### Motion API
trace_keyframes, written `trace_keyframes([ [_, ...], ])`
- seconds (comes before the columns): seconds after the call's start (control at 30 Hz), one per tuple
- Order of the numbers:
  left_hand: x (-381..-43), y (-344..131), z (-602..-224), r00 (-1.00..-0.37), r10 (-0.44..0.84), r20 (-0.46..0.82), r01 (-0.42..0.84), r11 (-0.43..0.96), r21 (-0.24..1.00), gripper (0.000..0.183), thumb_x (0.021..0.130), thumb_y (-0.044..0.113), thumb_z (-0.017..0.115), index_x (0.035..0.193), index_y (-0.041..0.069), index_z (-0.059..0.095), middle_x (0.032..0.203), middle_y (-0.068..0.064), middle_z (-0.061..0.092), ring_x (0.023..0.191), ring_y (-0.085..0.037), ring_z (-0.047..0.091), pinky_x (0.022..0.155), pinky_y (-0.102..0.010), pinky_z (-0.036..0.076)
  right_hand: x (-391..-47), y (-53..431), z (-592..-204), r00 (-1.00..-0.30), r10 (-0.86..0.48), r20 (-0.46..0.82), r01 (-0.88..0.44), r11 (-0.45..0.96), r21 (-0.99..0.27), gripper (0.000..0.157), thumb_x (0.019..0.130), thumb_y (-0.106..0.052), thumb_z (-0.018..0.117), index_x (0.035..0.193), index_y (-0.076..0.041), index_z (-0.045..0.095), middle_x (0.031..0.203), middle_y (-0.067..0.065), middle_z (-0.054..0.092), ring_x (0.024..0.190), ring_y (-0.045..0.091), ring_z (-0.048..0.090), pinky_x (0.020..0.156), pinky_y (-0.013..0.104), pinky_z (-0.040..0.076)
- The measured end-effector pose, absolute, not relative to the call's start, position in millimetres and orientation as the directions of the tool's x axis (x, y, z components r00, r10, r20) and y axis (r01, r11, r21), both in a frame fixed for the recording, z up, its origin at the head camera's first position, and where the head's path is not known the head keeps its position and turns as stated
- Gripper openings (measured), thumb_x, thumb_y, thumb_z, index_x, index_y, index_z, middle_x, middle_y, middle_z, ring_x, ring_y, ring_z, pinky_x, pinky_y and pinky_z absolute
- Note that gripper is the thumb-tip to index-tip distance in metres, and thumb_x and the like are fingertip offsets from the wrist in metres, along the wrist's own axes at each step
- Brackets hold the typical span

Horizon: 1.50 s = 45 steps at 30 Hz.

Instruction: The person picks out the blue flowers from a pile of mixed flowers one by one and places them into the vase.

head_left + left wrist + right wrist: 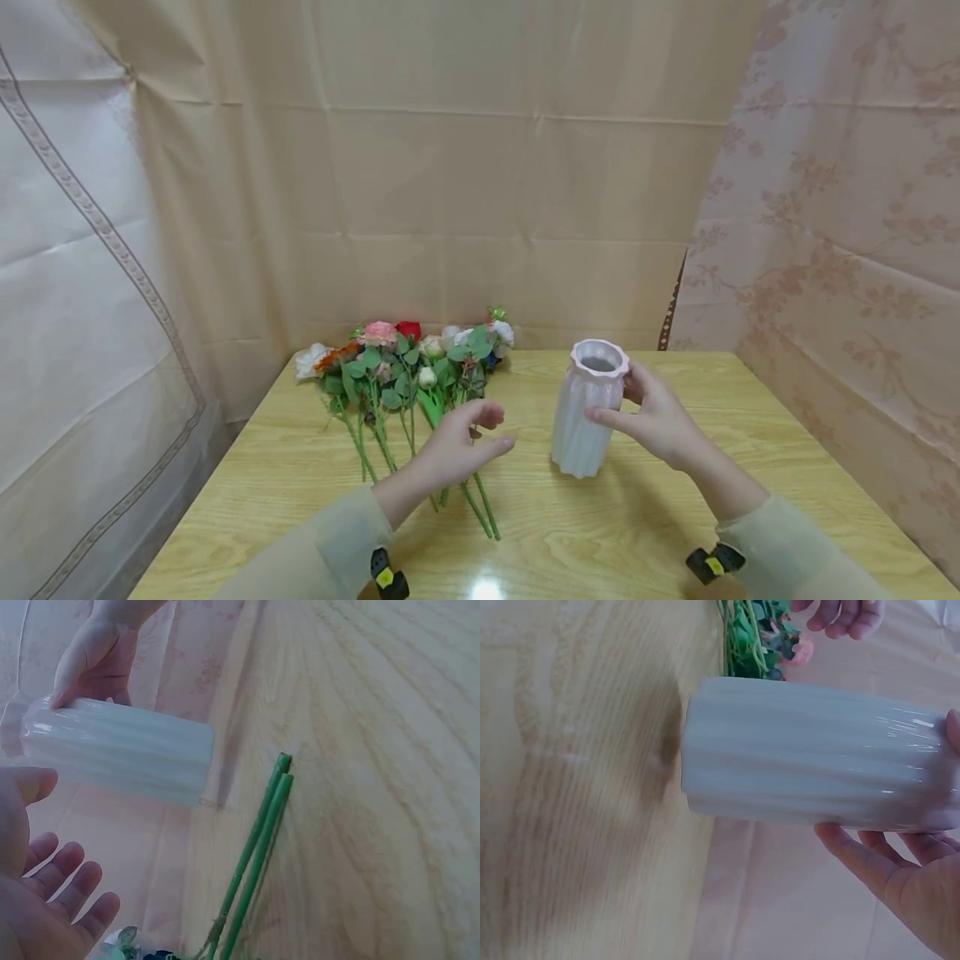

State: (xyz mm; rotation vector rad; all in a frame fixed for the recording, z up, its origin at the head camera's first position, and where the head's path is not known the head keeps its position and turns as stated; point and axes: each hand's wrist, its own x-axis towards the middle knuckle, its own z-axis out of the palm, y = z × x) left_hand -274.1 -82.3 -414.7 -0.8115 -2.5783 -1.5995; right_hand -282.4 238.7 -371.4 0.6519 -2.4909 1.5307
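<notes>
One white fluted vase (579, 429), center right, I grip with my right hand (662, 421); my left hand (459, 447), loosely spread, hovers near flowers (431, 347); wood-grain table (585, 537) below, beige curtain (487, 183) behind.

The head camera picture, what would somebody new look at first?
Probably the colourful flowers lying at the back left of the table, with a bright red bloom beside a pink one. Next might come the shiny pale vase to their right, held by the right hand. The empty left hand is between them, over some stems.
</notes>
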Motion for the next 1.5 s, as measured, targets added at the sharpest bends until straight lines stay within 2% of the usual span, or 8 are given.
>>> trace_keyframes([
  [0.43, -262.0, -97.3, -418.2, -0.873, 0.421, 0.248, 0.418, 0.381, 0.824, 0.037, 0.096, 0.033, 0.073, 0.126, 0.014, 0.063, 0.12, 0.002, 0.064, 0.113, -0.019, 0.058, 0.095, -0.045, 0.05, -271.9, 244.0, -382.3, -0.895, -0.297, 0.334, -0.432, 0.388, -0.814, 0.08, 0.087, -0.022, 0.084, 0.152, -0.008, 0.04, 0.138, 0.016, 0.06, 0.126, 0.041, 0.056, 0.092, 0.045, 0.054],
  [0.7, -264.1, -100.4, -419.5, -0.872, 0.426, 0.241, 0.409, 0.366, 0.836, 0.036, 0.097, 0.031, 0.072, 0.126, 0.012, 0.063, 0.121, -0.001, 0.064, 0.117, -0.029, 0.058, 0.097, -0.052, 0.048, -271.9, 248.7, -386.0, -0.901, -0.284, 0.327, -0.421, 0.392, -0.818, 0.08, 0.087, -0.022, 0.084, 0.153, -0.009, 0.039, 0.136, 0.016, 0.061, 0.126, 0.041, 0.056, 0.093, 0.05, 0.053],
  [0.83, -266.0, -101.6, -422.2, -0.873, 0.425, 0.238, 0.405, 0.362, 0.84, 0.039, 0.098, 0.034, 0.071, 0.128, 0.011, 0.063, 0.121, -0.001, 0.064, 0.118, -0.032, 0.057, 0.097, -0.052, 0.048, -271.6, 250.8, -387.9, -0.911, -0.266, 0.315, -0.402, 0.402, -0.823, 0.081, 0.087, -0.024, 0.084, 0.153, -0.008, 0.039, 0.138, 0.016, 0.06, 0.126, 0.041, 0.055, 0.093, 0.05, 0.054],
  [1.13, -266.9, -103.9, -426.3, -0.881, 0.409, 0.237, 0.398, 0.371, 0.839, 0.038, 0.097, 0.033, 0.072, 0.127, 0.011, 0.063, 0.121, -0.001, 0.064, 0.117, -0.03, 0.058, 0.096, -0.051, 0.049, -271.1, 251.6, -391.0, -0.914, -0.252, 0.32, -0.397, 0.379, -0.836, 0.079, 0.088, -0.021, 0.084, 0.152, -0.008, 0.04, 0.137, 0.016, 0.059, 0.125, 0.04, 0.055, 0.09, 0.041, 0.054],
  [1.5, -271.3, -111.1, -408.9, -0.885, 0.378, 0.272, 0.415, 0.373, 0.83, 0.036, 0.098, 0.036, 0.07, 0.127, 0.015, 0.063, 0.121, 0.001, 0.065, 0.118, -0.02, 0.059, 0.099, -0.047, 0.049, -272.1, 254.0, -392.1, -0.902, -0.28, 0.329, -0.418, 0.38, -0.825, 0.079, 0.089, -0.021, 0.082, 0.154, -0.012, 0.038, 0.14, 0.015, 0.057, 0.126, 0.041, 0.054, 0.09, 0.042, 0.054],
])
